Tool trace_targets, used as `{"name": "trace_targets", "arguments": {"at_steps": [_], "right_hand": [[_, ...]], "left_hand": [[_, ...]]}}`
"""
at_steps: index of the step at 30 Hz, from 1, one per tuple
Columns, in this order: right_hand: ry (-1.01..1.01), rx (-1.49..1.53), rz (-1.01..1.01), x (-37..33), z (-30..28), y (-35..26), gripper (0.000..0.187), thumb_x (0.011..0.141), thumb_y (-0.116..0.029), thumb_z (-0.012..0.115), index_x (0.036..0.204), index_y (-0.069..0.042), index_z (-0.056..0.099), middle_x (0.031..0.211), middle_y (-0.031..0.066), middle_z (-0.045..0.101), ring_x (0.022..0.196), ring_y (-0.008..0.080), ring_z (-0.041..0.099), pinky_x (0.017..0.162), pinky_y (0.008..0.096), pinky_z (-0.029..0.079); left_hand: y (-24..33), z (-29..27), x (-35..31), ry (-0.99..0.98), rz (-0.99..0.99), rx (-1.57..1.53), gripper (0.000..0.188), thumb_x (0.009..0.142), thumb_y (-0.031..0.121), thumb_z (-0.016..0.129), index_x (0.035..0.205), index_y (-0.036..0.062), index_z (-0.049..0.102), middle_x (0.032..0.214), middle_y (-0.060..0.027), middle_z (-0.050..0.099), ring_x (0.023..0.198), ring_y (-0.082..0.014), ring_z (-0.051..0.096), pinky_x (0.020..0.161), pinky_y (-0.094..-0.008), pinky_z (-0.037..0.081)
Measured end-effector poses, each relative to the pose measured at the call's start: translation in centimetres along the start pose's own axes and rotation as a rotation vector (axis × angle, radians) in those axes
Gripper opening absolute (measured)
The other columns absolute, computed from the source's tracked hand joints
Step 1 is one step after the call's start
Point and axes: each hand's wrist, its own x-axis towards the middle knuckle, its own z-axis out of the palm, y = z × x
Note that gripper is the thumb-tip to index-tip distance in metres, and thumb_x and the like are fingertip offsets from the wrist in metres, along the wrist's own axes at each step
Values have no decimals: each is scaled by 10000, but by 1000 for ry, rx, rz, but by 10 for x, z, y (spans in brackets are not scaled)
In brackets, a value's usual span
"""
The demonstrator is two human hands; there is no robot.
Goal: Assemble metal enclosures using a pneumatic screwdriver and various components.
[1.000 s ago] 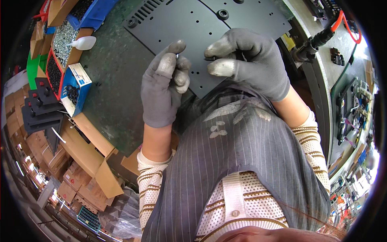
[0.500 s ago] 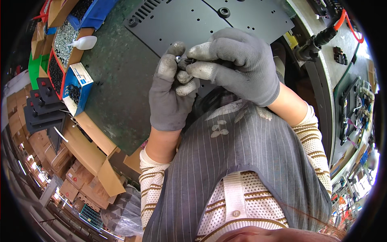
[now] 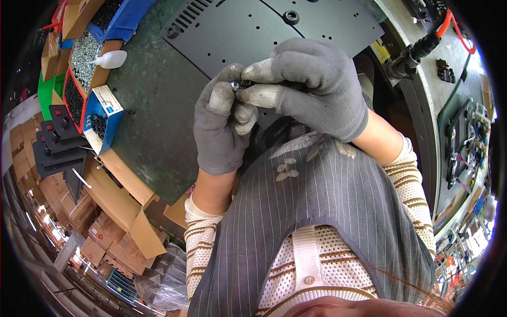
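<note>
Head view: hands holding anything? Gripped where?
Yes. A small dark screw-like part is pinched between the fingertips of the left hand and right hand; its shiny end shows, exact grip points hidden.

i was looking at a factory assembly bench: a green work mat [image 3: 158,111] carried a perforated grey metal panel [image 3: 253,31], open bins of screws [image 3: 84,58] stood upper left, cardboard cartons [image 3: 111,211] were stacked lower left, and a corded power tool [image 3: 417,53] lay upper right.
</note>
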Motion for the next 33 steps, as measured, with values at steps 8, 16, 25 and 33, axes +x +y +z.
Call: {"name": "trace_targets", "arguments": {"at_steps": [8,16,25,33], "right_hand": [[-10,30,-7,0,-1,-2,225,729,-123,793,906,-5,717,687,51,591,623,130,589,552,244,455],[-18,-19,-15,1,-2,-3,219,733,-133,790,893,-2,716,672,43,574,609,113,579,542,241,450],[-25,50,49,1,-3,-2,138,760,-181,740,829,-65,711,738,71,652,679,211,650,592,304,510],[-63,157,162,0,-3,1,135,748,-171,751,805,-60,698,726,65,639,652,197,634,575,295,500]], "left_hand": [[-2,11,-5,196,74,382,480,940,381,562,1228,-1,526,1078,-87,605,934,-135,594,787,-238,492],[0,11,-5,215,180,468,415,934,292,569,1206,-20,545,1108,-120,614,987,-193,612,866,-306,501],[4,10,-4,241,214,620,372,917,257,600,1152,-30,599,1065,-119,645,971,-188,620,868,-304,497],[4,11,-2,196,258,585,340,896,212,636,1134,-30,621,1058,-106,658,903,-142,620,775,-241,500]]}}
